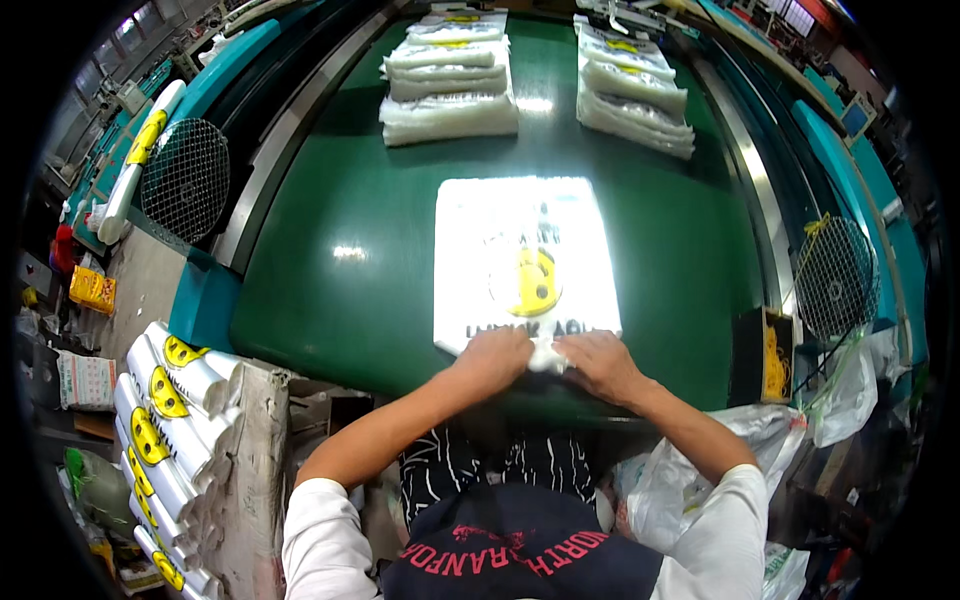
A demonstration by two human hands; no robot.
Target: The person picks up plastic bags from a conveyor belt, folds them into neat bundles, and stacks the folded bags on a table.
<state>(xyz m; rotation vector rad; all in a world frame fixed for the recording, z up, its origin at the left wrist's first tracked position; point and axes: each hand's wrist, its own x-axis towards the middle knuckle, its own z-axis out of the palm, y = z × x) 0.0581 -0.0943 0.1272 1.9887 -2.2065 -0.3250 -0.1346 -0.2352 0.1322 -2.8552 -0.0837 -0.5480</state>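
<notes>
A white plastic bag stack (465, 240) with a yellow smiling face print lies flat on the green conveyor belt (330, 290) in front of me. My left hand (497, 358) is closed on its near edge. Close beside it, my right hand (602, 362) grips the same edge, and the plastic is bunched up between the two hands. Light glares off the upper part of the stack. The fingertips are partly hidden by the backs of my hands.
Two rows of bag stacks, left (450, 115) and right (635, 110), lie at the belt's far end. Rolled bags (170, 400) are piled at lower left. Round wire guards (185, 180) flank the belt. A black box (765, 355) with yellow bands stands at its right edge.
</notes>
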